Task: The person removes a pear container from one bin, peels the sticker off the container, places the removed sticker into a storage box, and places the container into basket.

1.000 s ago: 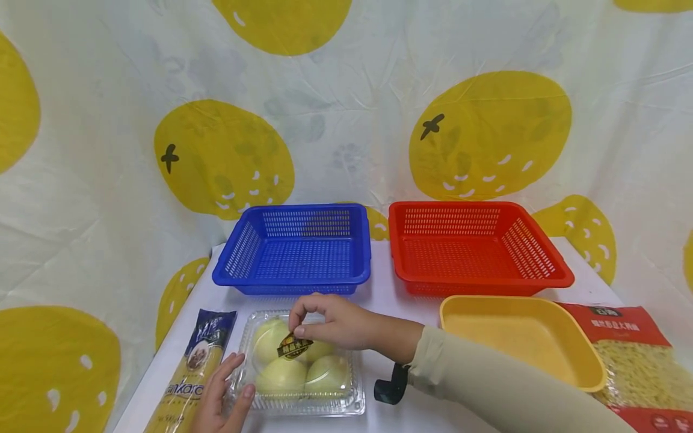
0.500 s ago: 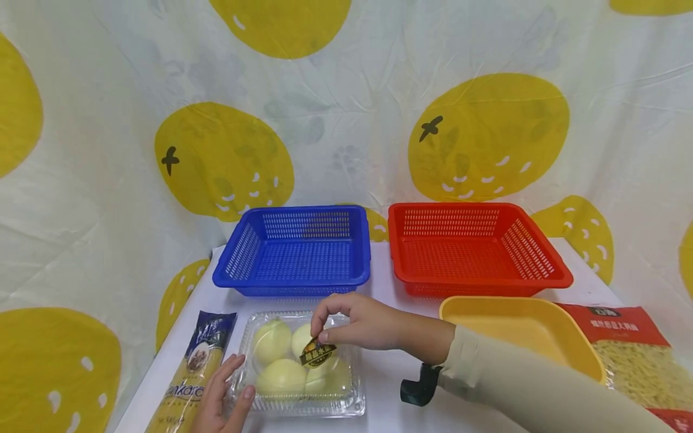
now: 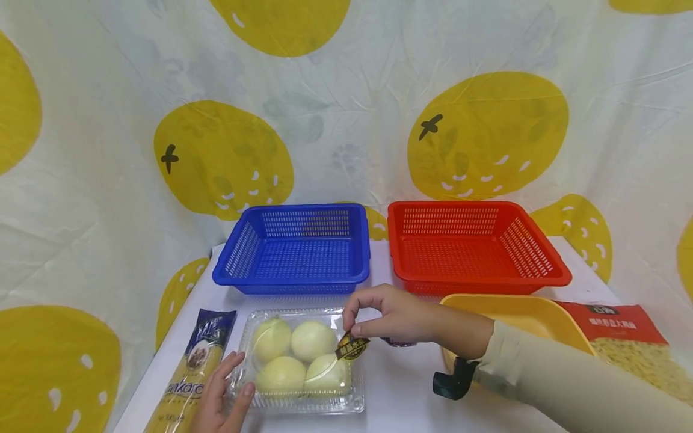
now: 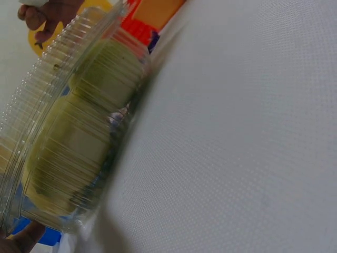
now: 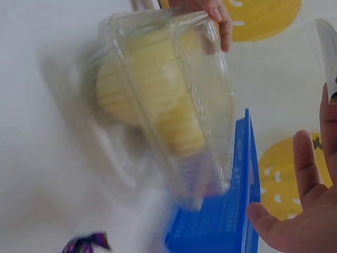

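Observation:
A clear plastic clamshell box (image 3: 303,408) sits lid closed on the white table, with several round, pale yellow-green fruits (image 3: 281,376) inside. At its left edge, my left hand (image 3: 221,400) touches the box with thumb and fingers spread. My right hand (image 3: 392,316) pinches a black-and-gold oval sticker (image 3: 352,347) between thumb and index finger, just beyond the box's right edge. In the right wrist view the white back of the sticker (image 5: 327,52) shows near the fingertips, while the other fingers stand out loosely.
Behind the box stand a blue basket (image 3: 292,279) and a red basket (image 3: 482,279). A yellow tray (image 3: 520,304) and a red pasta bag (image 3: 622,328) lie to the right, a spaghetti packet (image 3: 189,373) to the left. A small purple-wrapped item (image 3: 397,343) peeks out beneath my right hand.
My right hand has moved rightward from over the middle of the box to past its right edge, carrying the sticker. My left hand and the box have stayed put.

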A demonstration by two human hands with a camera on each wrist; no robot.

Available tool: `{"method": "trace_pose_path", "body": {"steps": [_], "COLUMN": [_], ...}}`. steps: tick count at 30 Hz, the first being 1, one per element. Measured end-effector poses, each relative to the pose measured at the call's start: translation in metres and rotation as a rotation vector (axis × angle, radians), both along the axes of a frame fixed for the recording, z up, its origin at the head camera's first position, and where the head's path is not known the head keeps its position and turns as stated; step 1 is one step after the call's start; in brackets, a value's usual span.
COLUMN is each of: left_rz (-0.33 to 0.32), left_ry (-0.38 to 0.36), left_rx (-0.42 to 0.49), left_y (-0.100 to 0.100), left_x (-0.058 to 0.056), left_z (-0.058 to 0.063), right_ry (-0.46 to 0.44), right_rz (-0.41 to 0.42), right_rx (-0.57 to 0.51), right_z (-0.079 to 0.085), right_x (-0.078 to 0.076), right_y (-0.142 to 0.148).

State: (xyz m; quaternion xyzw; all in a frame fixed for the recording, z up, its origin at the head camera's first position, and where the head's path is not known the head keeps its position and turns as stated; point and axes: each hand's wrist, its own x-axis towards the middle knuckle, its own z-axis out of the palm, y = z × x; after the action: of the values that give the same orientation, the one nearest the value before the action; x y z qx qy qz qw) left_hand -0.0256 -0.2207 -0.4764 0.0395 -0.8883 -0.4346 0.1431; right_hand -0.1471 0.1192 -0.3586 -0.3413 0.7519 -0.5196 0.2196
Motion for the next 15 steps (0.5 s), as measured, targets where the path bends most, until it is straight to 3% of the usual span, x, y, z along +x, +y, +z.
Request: {"method": "trace_pose_path", "body": {"steps": [4, 9, 15], "left_rz": [0.001, -0.021, -0.022], "left_ry": [-0.038, 0.012, -0.036], "left_rx": [-0.011, 0.001, 0.028], "left_y": [0.0, -0.002, 0.0], "left_x": [-0.001, -0.002, -0.002], "left_z": [0.001, -0.001, 0.002], "right_ry": [0.008, 0.033, 0.028], "right_rz": [-0.032, -0.033, -0.026], "right_rx": [0.039, 0.061, 0.115], "right_z": [0.004, 0.005, 0.004], "right_x": [0.0, -0.003, -0.007], "right_y": [0.017, 0.041, 0.07]}}
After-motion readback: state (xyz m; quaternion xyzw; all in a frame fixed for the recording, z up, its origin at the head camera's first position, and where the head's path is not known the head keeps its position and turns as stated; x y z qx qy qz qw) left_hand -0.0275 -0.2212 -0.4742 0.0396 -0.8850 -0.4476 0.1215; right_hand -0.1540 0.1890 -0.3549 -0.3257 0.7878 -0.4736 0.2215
